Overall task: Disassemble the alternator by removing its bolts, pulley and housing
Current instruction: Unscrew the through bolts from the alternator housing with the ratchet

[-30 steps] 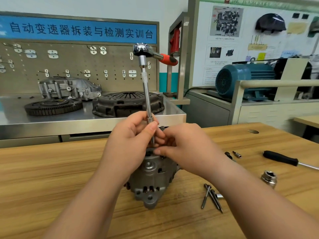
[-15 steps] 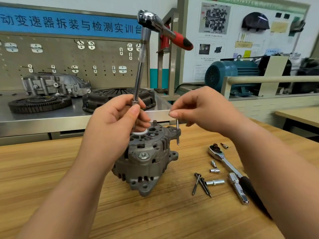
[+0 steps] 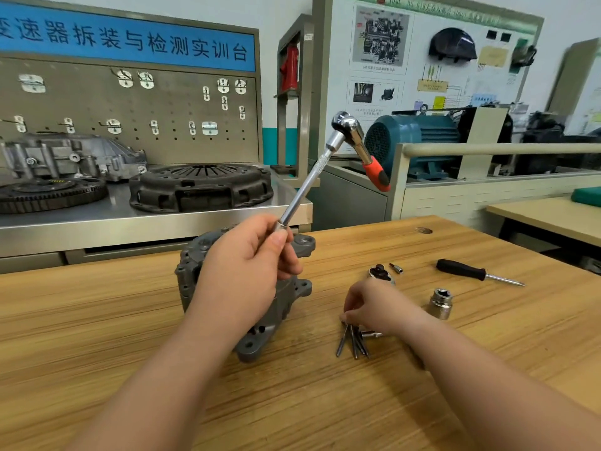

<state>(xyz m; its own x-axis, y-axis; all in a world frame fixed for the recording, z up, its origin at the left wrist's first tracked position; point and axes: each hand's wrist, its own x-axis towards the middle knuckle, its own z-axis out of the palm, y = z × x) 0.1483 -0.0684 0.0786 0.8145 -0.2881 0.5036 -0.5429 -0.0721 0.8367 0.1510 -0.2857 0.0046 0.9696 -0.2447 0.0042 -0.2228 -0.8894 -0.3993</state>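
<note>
Gripping the ratchet extension (image 3: 305, 187) in a curled left hand (image 3: 247, 271) in front of the alternator (image 3: 190, 271) on the table (image 3: 130, 320), and seemingly pinching the loose bolts (image 3: 353, 343) beside it with the right hand (image 3: 377, 307); likely heavy, rigid cast metal, best grasped round its body.

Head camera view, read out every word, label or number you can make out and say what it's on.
"变速器拆装与检测实训台": white on the blue banner above the pegboard, first character cut off.
Lettering on the top strip of the display board: too blurred to read.
Text on the posters and labels of that board: too small to read.
No readable marking on the ratchet, socket or alternator.
</note>
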